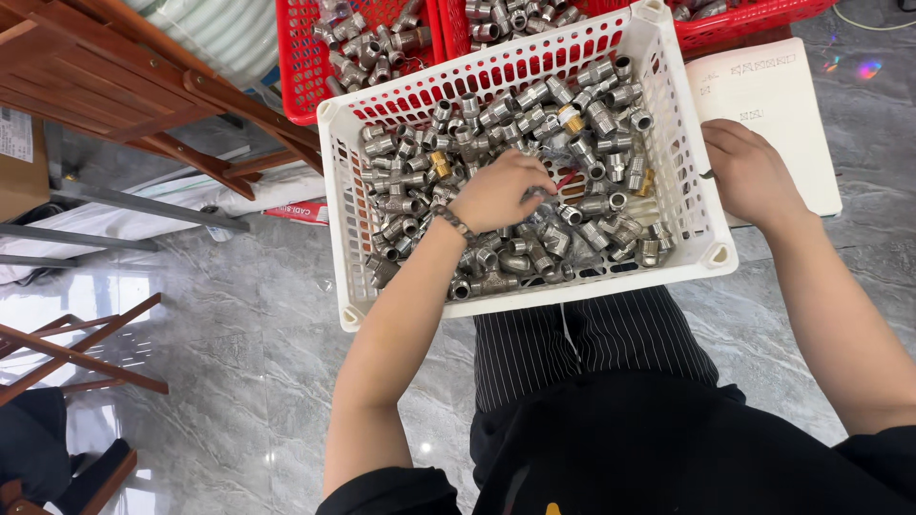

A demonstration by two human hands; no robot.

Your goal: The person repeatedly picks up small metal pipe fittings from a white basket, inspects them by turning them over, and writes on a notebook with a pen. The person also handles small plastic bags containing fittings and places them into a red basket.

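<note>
A white plastic basket (336, 205) rests on my lap, filled with several silver metal pipe fittings (601, 114) and a few brass ones. My left hand (496, 191) reaches into the middle of the pile, fingers curled down among the fittings; what it grips is hidden. A beaded band circles that wrist. My right hand (749, 172) lies outside the basket's right wall, on an open white notebook (773, 91), fingers closed around a thin dark pen-like object that barely shows.
Two red plastic baskets (298, 76) with more metal fittings stand behind the white one. Wooden furniture frames (124, 86) sit at the left, with a cardboard box (19, 162). The floor (239, 353) is grey marble tile.
</note>
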